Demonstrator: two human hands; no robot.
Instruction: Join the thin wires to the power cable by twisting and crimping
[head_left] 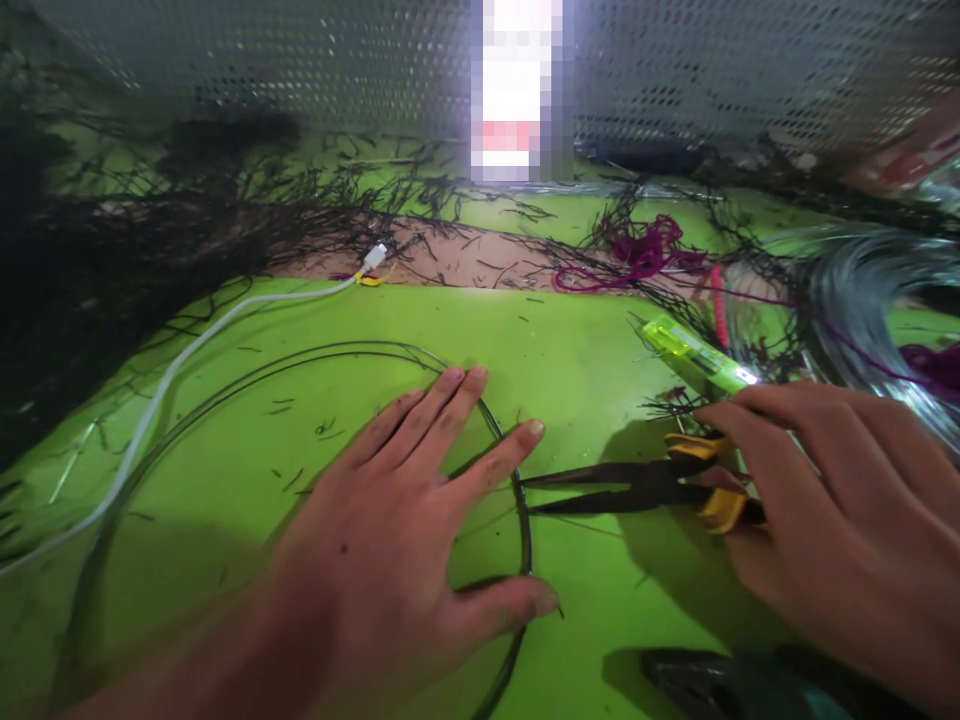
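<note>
Left hand [409,520] flat on green table [585,350], fingers spread, pressing down wire ring [517,500]. Right hand [832,500] grips pliers [645,487] by yellow handles; tips slightly parted, at ring's right edge. White cable [187,350] runs far left.

We count two hands, a left hand [390,545] and a right hand [840,520], one wire hoop [525,520] and one pair of long-nose pliers [637,487]. We also count one white cable [187,350], one green utility knife [694,355] and one tangle of purple thread [645,250].
</note>
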